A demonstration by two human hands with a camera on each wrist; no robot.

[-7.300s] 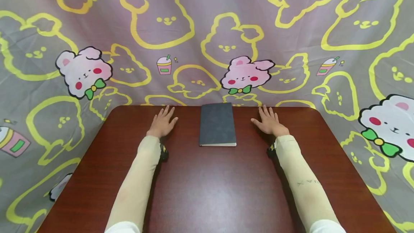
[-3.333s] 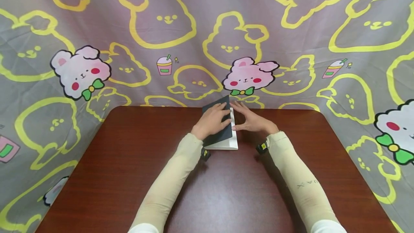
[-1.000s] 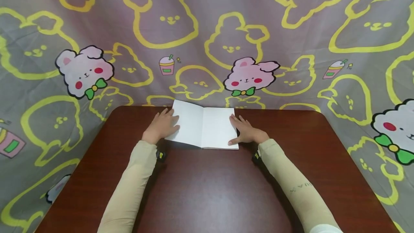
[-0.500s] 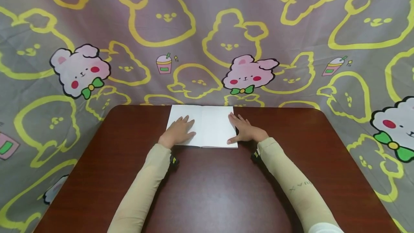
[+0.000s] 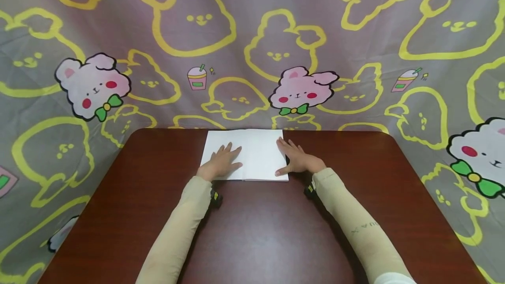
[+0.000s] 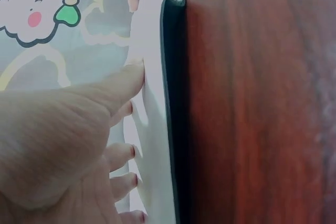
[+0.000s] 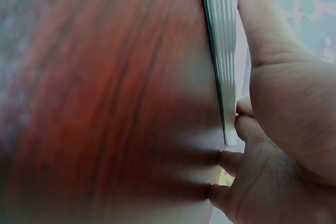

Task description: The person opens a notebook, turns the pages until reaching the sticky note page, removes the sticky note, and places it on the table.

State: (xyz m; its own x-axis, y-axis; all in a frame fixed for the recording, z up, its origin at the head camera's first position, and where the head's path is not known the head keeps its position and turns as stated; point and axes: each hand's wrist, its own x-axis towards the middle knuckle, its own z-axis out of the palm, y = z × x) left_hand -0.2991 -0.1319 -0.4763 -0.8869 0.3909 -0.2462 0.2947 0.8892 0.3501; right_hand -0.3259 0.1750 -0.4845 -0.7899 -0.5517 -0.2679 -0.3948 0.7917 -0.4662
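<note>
An open notebook [image 5: 258, 154] with blank white pages lies flat near the table's far edge. Spread fingers of my left hand [image 5: 222, 164] rest on the left page, thumb toward the centre fold. At the right page's outer edge is my right hand [image 5: 298, 158], its thumb and forefinger touching the paper. The right wrist view shows the page block [image 7: 223, 40] side-on above a dark cover, with other fingertips of the right hand [image 7: 289, 114] down on the table beside it. In the left wrist view, the left hand's fingertips [image 6: 126, 182] press the page; the dark cover shows beneath.
The brown wooden table [image 5: 252, 231] has rounded far corners. A grey curtain [image 5: 221, 34] printed with yellow outlines and rabbits hangs right behind its far edge and along both sides. Dark wrist cameras [image 5: 215, 198] sit under both forearms.
The dark notebook was closed, with both hands apart from it. The left hand turned the cover over to the left, then moved rightward onto the left page, which now lies flat.
</note>
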